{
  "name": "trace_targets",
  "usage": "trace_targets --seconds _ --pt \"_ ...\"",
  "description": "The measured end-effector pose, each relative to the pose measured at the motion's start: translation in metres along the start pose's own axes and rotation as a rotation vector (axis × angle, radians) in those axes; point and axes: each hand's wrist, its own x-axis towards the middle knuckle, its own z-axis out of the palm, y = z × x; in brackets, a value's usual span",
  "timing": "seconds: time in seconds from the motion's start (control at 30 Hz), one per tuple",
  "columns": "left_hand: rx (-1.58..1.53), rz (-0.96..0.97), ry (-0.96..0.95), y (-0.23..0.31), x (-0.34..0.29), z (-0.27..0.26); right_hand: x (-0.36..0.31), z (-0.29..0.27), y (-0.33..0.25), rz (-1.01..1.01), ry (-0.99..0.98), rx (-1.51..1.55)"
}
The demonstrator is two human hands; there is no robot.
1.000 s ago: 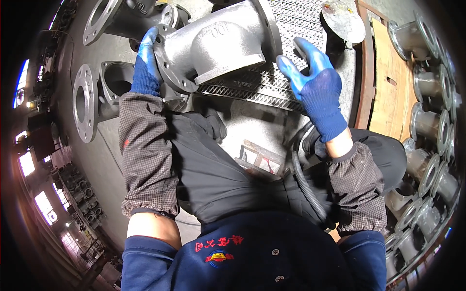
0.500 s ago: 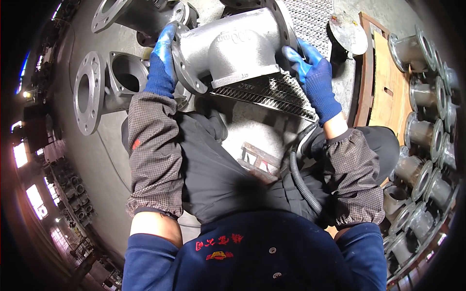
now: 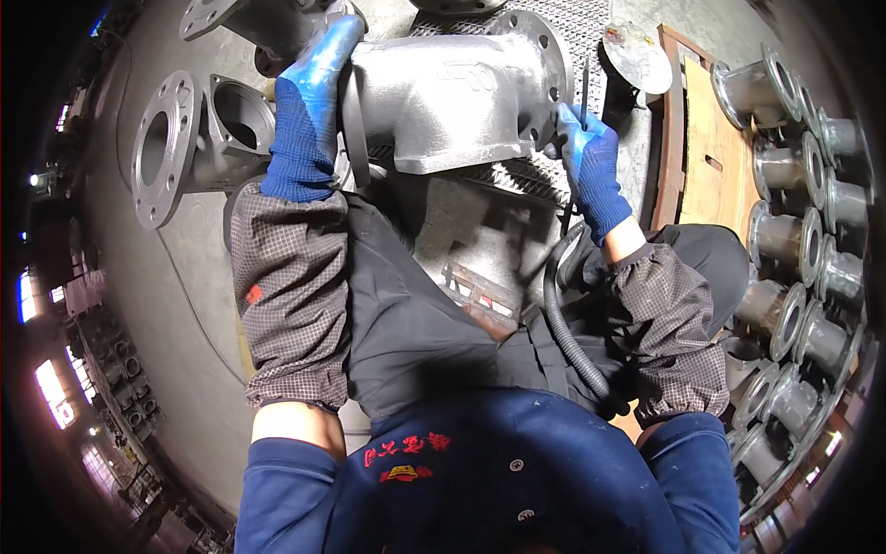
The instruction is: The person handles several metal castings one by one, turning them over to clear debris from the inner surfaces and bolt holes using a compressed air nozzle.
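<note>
While the big grey pipe piece [image 3: 452, 92] rests on a metal mesh [image 3: 526, 171] by the person's knees, the left hand [image 3: 309, 111] wraps its near round rim and the right hand [image 3: 591, 162] clamps its far rim, likely to keep it steady. More grey pipe pieces [image 3: 794, 231] stand in rows on the right.

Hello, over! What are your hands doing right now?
Left hand gripping grey flanged cast-metal pipe fitting. Right hand on its other flange. Black hose lies across lap.

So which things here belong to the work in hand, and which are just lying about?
In hand:
- grey flanged casting, gripped at both ends
- left hand
- right hand
- mesh grating beneath it

Lying about:
- flanged castings at left
- row of castings at right
- wooden board
- black hose
</note>
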Motion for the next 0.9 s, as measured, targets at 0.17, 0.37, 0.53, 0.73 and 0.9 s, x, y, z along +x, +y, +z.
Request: trace_targets --seconds 0.17,0.37,0.53,0.73,0.9 --pt "0.568 0.467 -0.124 0.039 0.000 0.005 0.002 -0.017 0.010 -0.053 -0.003 -0.127" --pt "-0.235 -0.106 0.114 0.068 -0.006 0.044 -0.029 -0.042 -0.049 0.182 -0.119 -0.052" --pt "-0.200 -0.129 0.104 0.060 -0.002 0.054 -0.115 -0.071 -0.052 0.301 -0.622 0.178" --pt "-0.119 0.003 0.071 0.052 0.001 0.045 -0.173 -0.041 0.003 0.227 -0.269 0.349" --pt "0.140 -0.075 0.018 0.072 -0.002 0.044 -0.148 -0.037 0.001 0.119 -0.133 0.156"
